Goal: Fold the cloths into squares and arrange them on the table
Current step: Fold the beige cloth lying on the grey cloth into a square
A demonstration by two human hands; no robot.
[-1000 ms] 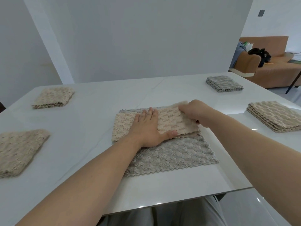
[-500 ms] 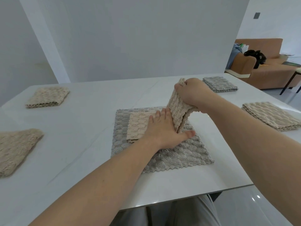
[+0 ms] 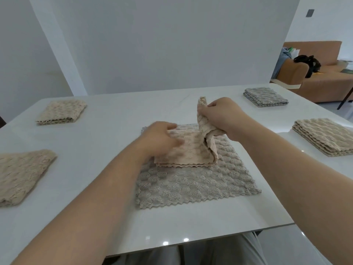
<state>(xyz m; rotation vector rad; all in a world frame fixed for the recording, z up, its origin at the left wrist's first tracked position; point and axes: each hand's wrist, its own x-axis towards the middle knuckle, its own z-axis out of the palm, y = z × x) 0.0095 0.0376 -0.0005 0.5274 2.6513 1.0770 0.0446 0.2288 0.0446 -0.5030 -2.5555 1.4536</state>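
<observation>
Right hand pinches the beige waffle-textured cloth, its 3 o'clock end upright; blurred left hand lies on the flat half, grip unclear.

Bright soft light, glints on glossy table, blurred left hand, bowed edges.

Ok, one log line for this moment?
fold: beige textured cloth | right hand: grips raised end | left hand: on flat part | under: grey square textured cloth
</observation>
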